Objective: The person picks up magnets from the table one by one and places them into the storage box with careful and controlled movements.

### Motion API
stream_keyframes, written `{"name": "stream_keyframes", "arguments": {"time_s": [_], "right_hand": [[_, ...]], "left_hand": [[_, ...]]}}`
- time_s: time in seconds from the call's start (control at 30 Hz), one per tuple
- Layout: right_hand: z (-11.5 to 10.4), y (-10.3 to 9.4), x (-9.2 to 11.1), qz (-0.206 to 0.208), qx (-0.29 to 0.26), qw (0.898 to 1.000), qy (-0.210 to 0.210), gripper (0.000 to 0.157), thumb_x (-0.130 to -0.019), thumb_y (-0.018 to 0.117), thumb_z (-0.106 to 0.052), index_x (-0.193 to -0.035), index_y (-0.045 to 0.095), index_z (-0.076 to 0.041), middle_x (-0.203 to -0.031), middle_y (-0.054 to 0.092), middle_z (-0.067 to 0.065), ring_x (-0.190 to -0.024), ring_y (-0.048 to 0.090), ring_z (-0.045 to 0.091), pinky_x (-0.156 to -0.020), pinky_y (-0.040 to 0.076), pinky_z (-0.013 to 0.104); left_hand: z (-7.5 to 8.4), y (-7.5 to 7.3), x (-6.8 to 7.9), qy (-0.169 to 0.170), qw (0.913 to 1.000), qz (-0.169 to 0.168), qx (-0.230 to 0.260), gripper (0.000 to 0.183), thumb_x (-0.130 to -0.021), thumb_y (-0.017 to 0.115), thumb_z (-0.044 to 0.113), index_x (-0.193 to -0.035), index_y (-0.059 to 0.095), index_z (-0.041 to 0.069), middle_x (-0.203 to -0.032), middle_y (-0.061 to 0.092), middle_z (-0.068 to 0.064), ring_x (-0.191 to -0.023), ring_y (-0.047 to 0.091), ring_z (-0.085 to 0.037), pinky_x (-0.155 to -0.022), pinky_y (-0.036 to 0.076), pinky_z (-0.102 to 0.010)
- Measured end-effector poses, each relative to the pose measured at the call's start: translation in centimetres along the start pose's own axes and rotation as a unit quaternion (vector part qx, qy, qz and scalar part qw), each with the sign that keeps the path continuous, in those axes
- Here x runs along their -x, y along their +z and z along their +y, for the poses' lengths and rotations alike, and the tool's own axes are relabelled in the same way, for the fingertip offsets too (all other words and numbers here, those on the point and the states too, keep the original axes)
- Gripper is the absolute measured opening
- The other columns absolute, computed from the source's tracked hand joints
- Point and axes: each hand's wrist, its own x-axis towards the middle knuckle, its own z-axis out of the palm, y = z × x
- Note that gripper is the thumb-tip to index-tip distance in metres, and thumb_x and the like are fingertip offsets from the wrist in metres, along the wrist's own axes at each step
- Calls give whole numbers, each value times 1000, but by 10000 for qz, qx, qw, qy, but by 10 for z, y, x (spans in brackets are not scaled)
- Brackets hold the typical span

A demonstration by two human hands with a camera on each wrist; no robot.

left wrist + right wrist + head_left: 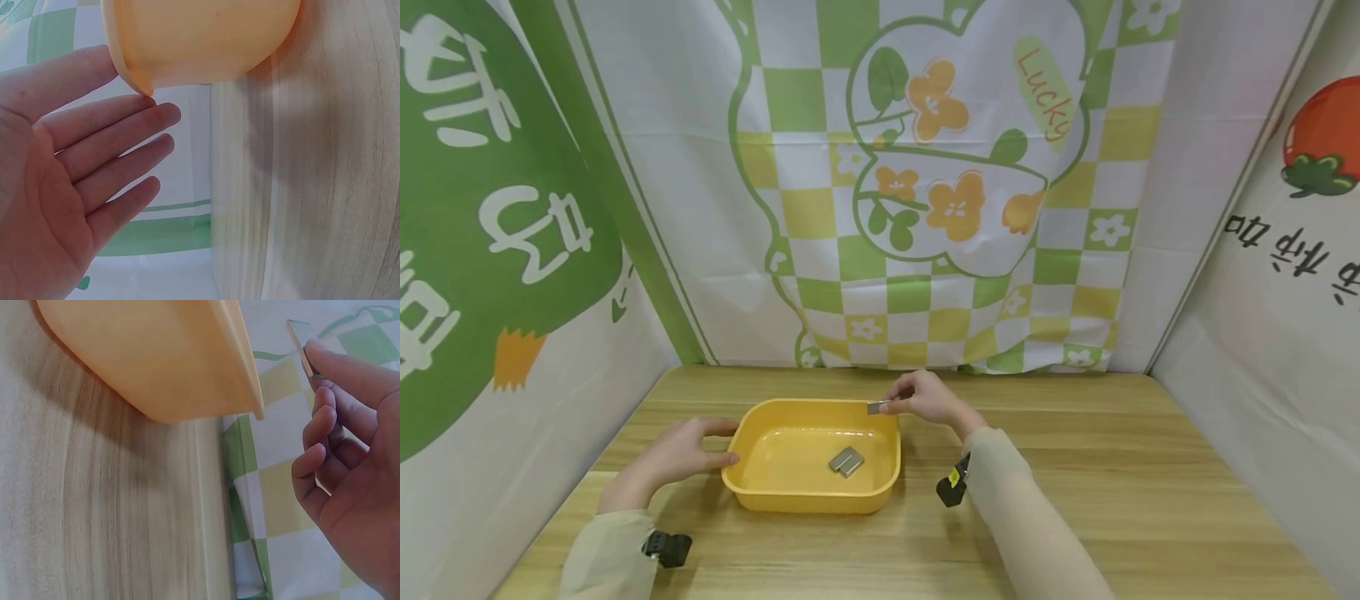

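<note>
A yellow plastic basin stands on the wooden table. Two small flat grey metal blocks lie side by side on its floor, right of the middle. My right hand pinches a similar metal block between thumb and index finger above the basin's far right corner; the right wrist view shows this block edge-on, with the other fingers curled below. At the basin's left end is my left hand, its thumb and fingers touching the rim. Those fingers look nearly straight in the left wrist view.
The wooden table reaches around the basin on all sides. Behind it hangs a green and white checked curtain, with printed cloth walls at left and right. Each wrist carries a small black camera.
</note>
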Motion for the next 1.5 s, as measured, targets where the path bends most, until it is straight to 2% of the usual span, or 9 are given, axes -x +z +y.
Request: {"name": "stream_keyframes", "arguments": {"time_s": [0.13, 0.43, 0.7, 1.03, 1.13, 1.5], "right_hand": [[-4, 1, -2, -44, 1, 10000, 26, 20, -83, 74, -28, -92, 72, -10, -85, 66, 1, -75, 54, 12, -67, 47, 25], [-13, 6, -9, -83, 178, 9994, -276, 14, -83, 73, -22, -90, 73, -10, -85, 65, 0, -73, 52, 10, -66, 45, 22], [-14, 14, -16, -274, 127, 9994, -159, 15, -83, 73, -25, -91, 73, -11, -84, 68, -2, -73, 55, 8, -67, 47, 22], [-10, 21, -20, -302, 212, 9993, 56, 15, -82, 75, -27, -88, 74, -13, -83, 70, -5, -75, 56, 7, -70, 48, 22], [-10, 22, -21, -299, 310, 9991, 5, 15, -81, 75, -27, -87, 74, -13, -83, 70, -5, -74, 56, 6, -70, 48, 22], [-20, 23, -25, -362, 546, 9978, 75, 17, -82, 74, -31, -91, 75, -17, -89, 72, -6, -80, 60, 6, -75, 50, 25]], "left_hand": [[0, 0, 1, 9, 10000, 9, 15, 56, -81, 74, 34, -125, 60, 3, -122, 63, -18, -116, 55, -41, -94, 44, -59], [0, 1, 1, -51, 10000, -19, 47, 57, -81, 74, 35, -126, 60, 3, -123, 63, -18, -117, 55, -41, -94, 44, -59], [2, -1, 1, -37, 10000, 2, 60, 57, -80, 74, 34, -125, 60, 2, -122, 63, -19, -116, 55, -42, -93, 44, -59], [0, 0, 0, 2, 10000, 53, 6, 56, -80, 75, 34, -124, 61, 3, -122, 64, -18, -116, 55, -42, -93, 44, -60], [-1, 1, 0, -2, 10000, 68, 11, 56, -79, 75, 34, -124, 61, 3, -122, 63, -18, -116, 55, -42, -93, 44, -59], [-1, 1, -1, 0, 10000, 68, -14, 56, -80, 75, 34, -124, 61, 3, -122, 64, -18, -116, 55, -41, -94, 44, -59]]}}
